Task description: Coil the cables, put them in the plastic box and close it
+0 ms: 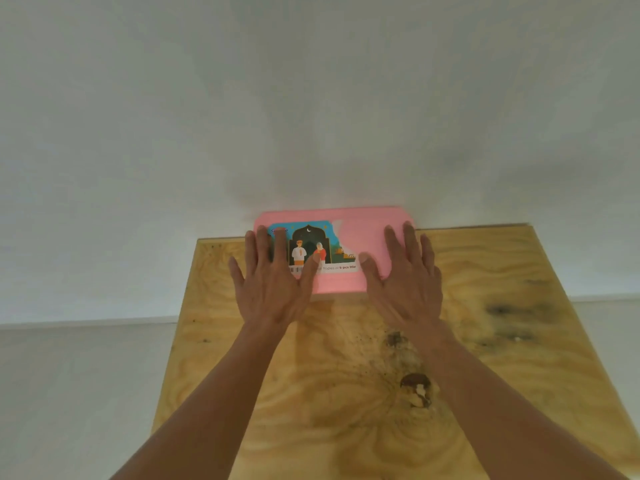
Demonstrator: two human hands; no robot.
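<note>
A pink plastic box [360,237] with its lid on sits at the far edge of the wooden table [502,341], against the white wall. A colourful sticker [313,244] with two figures covers the lid's left half. My left hand [272,282] lies flat on the lid's left side, fingers straight and spread over the sticker. My right hand [403,277] lies flat on the lid's right side, fingers straight. Both palms hang over the box's near edge. No cable is in view.
The plywood table top shows dark knots and stains at the middle and right. A white wall stands just behind the box. Pale floor lies to the left and right of the table.
</note>
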